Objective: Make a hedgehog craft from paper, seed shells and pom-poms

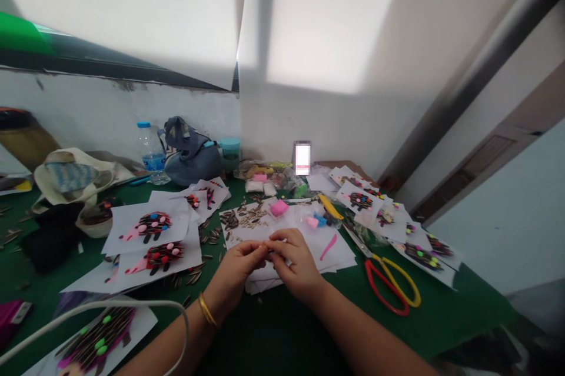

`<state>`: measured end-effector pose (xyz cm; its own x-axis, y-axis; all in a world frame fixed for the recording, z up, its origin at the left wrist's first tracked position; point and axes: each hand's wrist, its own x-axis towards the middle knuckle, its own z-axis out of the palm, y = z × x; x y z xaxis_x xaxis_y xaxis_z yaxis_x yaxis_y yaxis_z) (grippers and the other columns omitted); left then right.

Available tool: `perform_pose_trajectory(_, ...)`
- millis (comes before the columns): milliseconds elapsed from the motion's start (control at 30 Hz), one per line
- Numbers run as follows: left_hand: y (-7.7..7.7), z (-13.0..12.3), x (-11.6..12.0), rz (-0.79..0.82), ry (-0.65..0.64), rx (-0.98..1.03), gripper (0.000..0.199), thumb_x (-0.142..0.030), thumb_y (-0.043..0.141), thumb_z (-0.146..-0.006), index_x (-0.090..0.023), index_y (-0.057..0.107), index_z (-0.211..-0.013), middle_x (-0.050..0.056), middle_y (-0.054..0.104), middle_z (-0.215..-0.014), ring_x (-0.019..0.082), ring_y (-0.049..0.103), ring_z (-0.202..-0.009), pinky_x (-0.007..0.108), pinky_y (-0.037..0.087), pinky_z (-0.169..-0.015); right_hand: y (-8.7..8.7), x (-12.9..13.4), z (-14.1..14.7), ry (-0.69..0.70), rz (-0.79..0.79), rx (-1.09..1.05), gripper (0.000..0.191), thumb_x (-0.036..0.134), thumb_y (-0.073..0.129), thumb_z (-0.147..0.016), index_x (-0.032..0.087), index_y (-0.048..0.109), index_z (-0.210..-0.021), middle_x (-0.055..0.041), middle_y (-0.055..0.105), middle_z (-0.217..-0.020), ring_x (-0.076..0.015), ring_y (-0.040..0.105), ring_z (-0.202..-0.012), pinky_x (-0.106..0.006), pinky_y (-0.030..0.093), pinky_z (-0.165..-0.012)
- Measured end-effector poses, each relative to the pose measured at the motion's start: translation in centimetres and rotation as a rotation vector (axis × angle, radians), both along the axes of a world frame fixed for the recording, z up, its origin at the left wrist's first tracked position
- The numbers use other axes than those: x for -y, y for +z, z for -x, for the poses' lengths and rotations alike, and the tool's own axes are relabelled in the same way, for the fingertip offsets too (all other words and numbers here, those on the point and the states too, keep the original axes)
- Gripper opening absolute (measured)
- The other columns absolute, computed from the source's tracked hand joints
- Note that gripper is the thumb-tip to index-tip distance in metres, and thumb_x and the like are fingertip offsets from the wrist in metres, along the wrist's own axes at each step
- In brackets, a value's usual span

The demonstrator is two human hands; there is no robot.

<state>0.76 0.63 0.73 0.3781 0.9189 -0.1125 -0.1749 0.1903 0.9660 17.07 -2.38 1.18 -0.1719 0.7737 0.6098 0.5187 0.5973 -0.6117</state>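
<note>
My left hand and right hand meet, fingertips pinched, over paper, likely for control; anything held is hidden.

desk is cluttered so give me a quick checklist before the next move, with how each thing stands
Hands together: ok, left hand and right hand meet over the white paper.
Anything held between them: cannot tell, too hidden.
Seeds all on the paper: not ok, some lie on the green surface.
Scissors apart from both hands: ok, lying to the right.
Pink strip on the paper: ok, right of the right hand.
White cable clear of the left forearm: cannot tell, they overlap in view.
</note>
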Motion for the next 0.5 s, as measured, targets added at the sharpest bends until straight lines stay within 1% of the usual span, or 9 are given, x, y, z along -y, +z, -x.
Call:
perform_pose_trajectory(67,0.1,-0.1,0.1,0.012,0.034,0.02,0.029,-0.044,0.068,-0.075,-0.015,0.066,-0.077,0.0,0.06,-0.07,0.012,0.051,-0.066,0.023,0.04,-0.066,-0.2,-0.2,-0.2,-0.031,-0.008,-0.047,0.026,0.018,0.054,-0.087,0.027,0.066,-0.108,-0.0068,0.058,-0.106,-0.0223,0.052,-0.102,-0.039,0.046,-0.086)
perform_pose_trajectory(133,0.2,-0.1,0.1,0.005,0.054,0.009,0.034,-0.048,0.061,-0.08,-0.016,0.062,-0.068,-0.002,0.055,-0.061,0.01,0.047,-0.059,0.022,0.037,-0.06,-0.3,-0.3,-0.4,-0.041,-0.012,-0.068,0.024,0.019,0.054,-0.088,0.025,0.066,-0.108,-0.007,0.059,-0.104,-0.022,0.053,-0.101,-0.039,0.045,-0.087)
perform_pose_trajectory(200,0.2,-0.2,0.2,-0.015,0.045,-0.019,0.039,-0.05,0.056,-0.083,-0.016,0.06,-0.064,-0.003,0.053,-0.058,0.01,0.045,-0.056,0.022,0.036,-0.057,-0.3,-0.3,-0.5,-0.033,-0.009,-0.06,0.025,0.019,0.053,-0.089,0.025,0.065,-0.109,-0.0072,0.059,-0.104,-0.0218,0.053,-0.1,-0.039,0.045,-0.088)
perform_pose_trajectory(233,0.2,-0.3,0.2,-0.02,0.03,-0.024,0.037,-0.049,0.058,-0.082,-0.016,0.062,-0.066,-0.002,0.055,-0.06,0.01,0.047,-0.058,0.022,0.037,-0.059,-0.3,-0.4,-0.6,-0.031,-0.007,-0.053,0.025,0.019,0.052,-0.089,0.025,0.065,-0.109,-0.0073,0.059,-0.104,-0.0218,0.053,-0.1,-0.039,0.045,-0.088)
perform_pose_trajectory(300,0.2,-0.3,0.2,0.002,-0.001,0.0,0.03,-0.045,0.065,-0.078,-0.015,0.068,-0.078,0.001,0.062,-0.071,0.012,0.053,-0.067,0.024,0.042,-0.068,-0.3,-0.4,-0.8,-0.047,-0.013,-0.045,0.025,0.019,0.049,-0.09,0.024,0.065,-0.11,-0.0074,0.059,-0.104,-0.022,0.053,-0.101,-0.04,0.045,-0.089)
perform_pose_trajectory(367,0.2,-0.3,0.1,0.054,-0.013,0.045,0.032,-0.042,0.069,-0.075,-0.016,0.07,-0.093,0.002,0.065,-0.08,0.014,0.057,-0.076,0.027,0.044,-0.077,-0.4,-0.7,-1.3,-0.089,-0.03,-0.047,0.026,0.019,0.048,-0.091,0.024,0.064,-0.111,-0.0075,0.058,-0.105,-0.0221,0.053,-0.102,-0.04,0.044,-0.09)
perform_pose_trajectory(400,0.2,-0.3,0.1,0.075,-0.01,0.054,0.034,-0.042,0.069,-0.075,-0.016,0.07,-0.097,0.003,0.066,-0.081,0.014,0.057,-0.076,0.027,0.044,-0.078,-0.5,-0.8,-1.6,-0.116,-0.043,-0.051,0.026,0.019,0.048,-0.091,0.024,0.064,-0.111,-0.0075,0.058,-0.105,-0.0221,0.053,-0.102,-0.04,0.044,-0.091)
perform_pose_trajectory(433,0.2,-0.3,0.1,0.079,-0.005,0.044,0.034,-0.042,0.068,-0.075,-0.016,0.07,-0.097,0.003,0.065,-0.079,0.014,0.057,-0.075,0.027,0.044,-0.076,-0.5,-1.0,-2.0,-0.142,-0.058,-0.056,0.026,0.019,0.047,-0.091,0.024,0.064,-0.111,-0.0075,0.058,-0.105,-0.022,0.053,-0.102,-0.04,0.043,-0.091)
perform_pose_trajectory(500,0.2,-0.1,0.1,0.038,0.001,-0.019,0.03,-0.043,0.068,-0.075,-0.014,0.069,-0.086,0.001,0.062,-0.07,0.012,0.053,-0.066,0.024,0.042,-0.068,-0.7,-1.3,-2.8,-0.191,-0.087,-0.071,0.026,0.02,0.047,-0.091,0.024,0.064,-0.11,-0.0074,0.058,-0.105,-0.0219,0.053,-0.102,-0.04,0.043,-0.092)
